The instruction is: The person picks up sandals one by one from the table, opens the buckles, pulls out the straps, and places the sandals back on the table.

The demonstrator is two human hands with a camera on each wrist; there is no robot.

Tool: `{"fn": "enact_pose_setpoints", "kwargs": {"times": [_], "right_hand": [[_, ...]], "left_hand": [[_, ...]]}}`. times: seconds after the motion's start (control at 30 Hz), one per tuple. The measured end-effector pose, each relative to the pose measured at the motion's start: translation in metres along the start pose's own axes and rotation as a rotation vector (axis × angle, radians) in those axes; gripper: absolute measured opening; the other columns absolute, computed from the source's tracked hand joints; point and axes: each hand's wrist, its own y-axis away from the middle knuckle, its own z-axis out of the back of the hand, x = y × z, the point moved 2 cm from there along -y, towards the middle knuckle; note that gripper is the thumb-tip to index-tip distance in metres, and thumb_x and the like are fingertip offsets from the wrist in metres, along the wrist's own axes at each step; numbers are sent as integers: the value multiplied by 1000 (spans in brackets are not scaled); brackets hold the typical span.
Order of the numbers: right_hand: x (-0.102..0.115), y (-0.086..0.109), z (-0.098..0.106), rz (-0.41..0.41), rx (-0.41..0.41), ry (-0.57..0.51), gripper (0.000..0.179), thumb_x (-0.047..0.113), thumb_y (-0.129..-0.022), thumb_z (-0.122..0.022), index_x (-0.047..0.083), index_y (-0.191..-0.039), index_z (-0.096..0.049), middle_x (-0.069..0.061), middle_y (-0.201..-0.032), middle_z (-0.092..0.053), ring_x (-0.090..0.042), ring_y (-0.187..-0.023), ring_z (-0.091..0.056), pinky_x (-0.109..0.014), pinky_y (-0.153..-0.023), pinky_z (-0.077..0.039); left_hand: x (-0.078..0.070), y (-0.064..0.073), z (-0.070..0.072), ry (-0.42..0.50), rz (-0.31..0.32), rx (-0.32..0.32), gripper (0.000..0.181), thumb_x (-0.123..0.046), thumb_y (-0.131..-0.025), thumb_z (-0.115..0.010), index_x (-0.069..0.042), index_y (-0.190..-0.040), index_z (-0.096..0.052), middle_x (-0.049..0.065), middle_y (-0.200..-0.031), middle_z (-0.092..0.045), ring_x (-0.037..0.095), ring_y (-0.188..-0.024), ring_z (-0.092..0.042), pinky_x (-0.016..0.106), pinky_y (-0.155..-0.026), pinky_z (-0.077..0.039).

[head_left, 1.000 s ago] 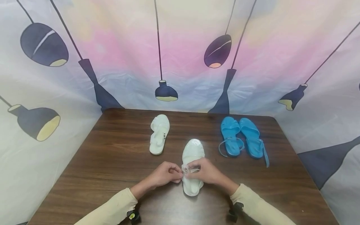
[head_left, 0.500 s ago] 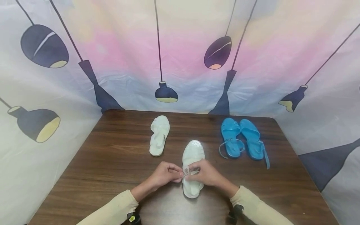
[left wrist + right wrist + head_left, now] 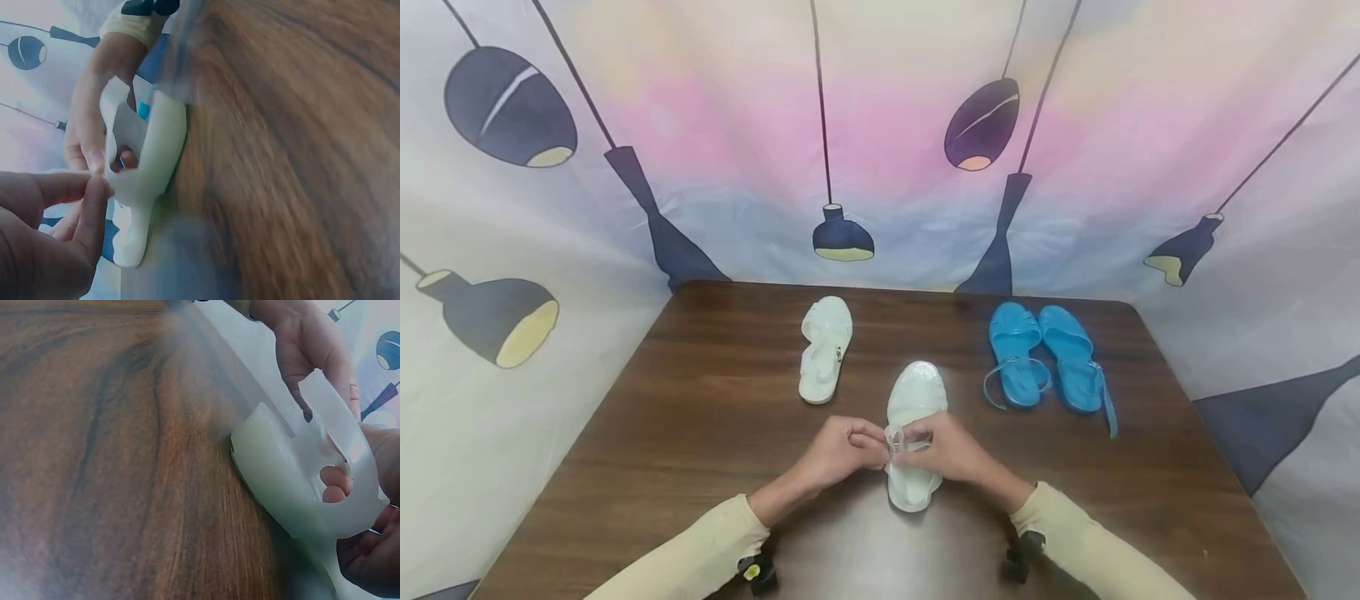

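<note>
I find the near white sandal (image 3: 917, 390) sole-down mid-surface (image 3: 715, 392). The left hand (image 3: 838, 450) pinches the strap (image 3: 897, 440) at its left side; the right hand (image 3: 953, 447) grips it from the right. Advisable: right steady, left drawing evenly, sole flat.

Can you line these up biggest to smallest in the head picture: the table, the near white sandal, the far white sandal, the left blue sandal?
1. Table, by far.
2. Near white sandal, though it may only look bigger from being closer.
3. Far white sandal and left blue sandal: too alike to rank.
</note>
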Motion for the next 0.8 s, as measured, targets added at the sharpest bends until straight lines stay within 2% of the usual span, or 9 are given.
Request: {"fn": "enact_pose_setpoints", "kwargs": {"times": [0.27, 0.37, 0.47, 0.57, 0.8], "right_hand": [[-3, -3, 0, -3, -15, -38, 17, 31, -85, -85, 17, -94, -81, 10, -87, -75, -6, -80, -62, -23, -72, -55], [-2, -2, 0, -8, -23, -41, 17, 31, -85, -85, 16, -93, -81, 9, -88, -76, -6, -82, -63, -24, -73, -55], [0, -2, 0, -17, -19, -45, 18, 31, -85, -84, 15, -93, -81, 8, -90, -76, -7, -84, -65, -24, -75, -56], [0, -2, 0, -26, -14, -48, 17, 30, -85, -84, 15, -92, -80, 8, -88, -76, -7, -83, -65, -24, -74, -56], [-2, -3, 2, -51, -16, -36, 17, 28, -84, -84, 14, -92, -80, 7, -88, -76, -6, -81, -63, -23, -73, -55]], "left_hand": [[-4, -5, 4, -219, -84, 45, 25, -18, -88, -80, 0, -103, -71, 7, -89, -76, 12, -79, -70, 23, -66, -56], [-5, -5, 4, -283, -116, 17, 21, -20, -90, -79, -3, -101, -73, 4, -89, -76, 11, -76, -70, 24, -64, -57], [-7, -5, 3, -332, -147, -38, 16, -18, -91, -79, -7, -101, -76, 2, -88, -76, 8, -74, -69, 23, -63, -57], [-9, -5, 2, -336, -184, -77, 14, -15, -90, -80, -7, -101, -78, 2, -89, -77, 7, -76, -70, 23, -65, -58], [-7, -7, -2, -262, -239, -108, 15, -13, -89, -81, -2, -99, -79, 8, -91, -78, 14, -82, -73, 22, -71, -59]]}}
